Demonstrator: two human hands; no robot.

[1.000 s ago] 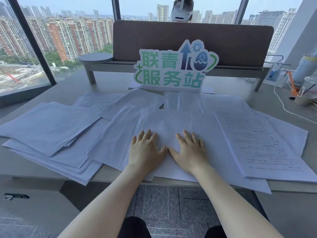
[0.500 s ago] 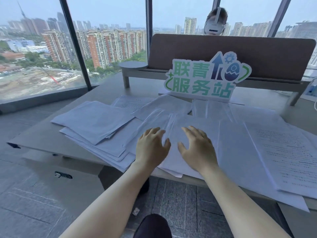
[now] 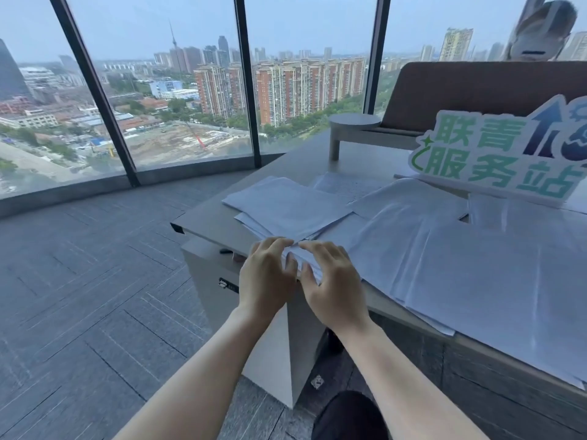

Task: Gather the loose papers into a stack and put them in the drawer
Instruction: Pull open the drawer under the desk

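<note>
Loose white papers cover the grey desk (image 3: pixel 295 160). A fanned pile of papers (image 3: pixel 286 208) lies at the desk's left end, and larger overlapping sheets (image 3: pixel 476 265) spread to the right. My left hand (image 3: pixel 266 274) and my right hand (image 3: pixel 333 287) sit side by side at the pile's near corner, at the desk's front edge. Their fingers curl over the paper edges and the thumbs press against the corner between them. Under the desk's left end stands a pale drawer cabinet (image 3: pixel 216 300), shut, with a small lock on its front.
A green and white cut-out sign (image 3: pixel 495 160) stands on the papers at the back right. Behind it are a brown divider panel (image 3: pixel 476 87) and a round-ended shelf (image 3: pixel 354 120). Another person's head (image 3: pixel 540 30) shows above the divider. Open tiled floor lies to the left.
My view has swung left. Both hands moved from the middle sheets to the left pile's near corner, and the fingers went from spread flat to curled onto the papers.
</note>
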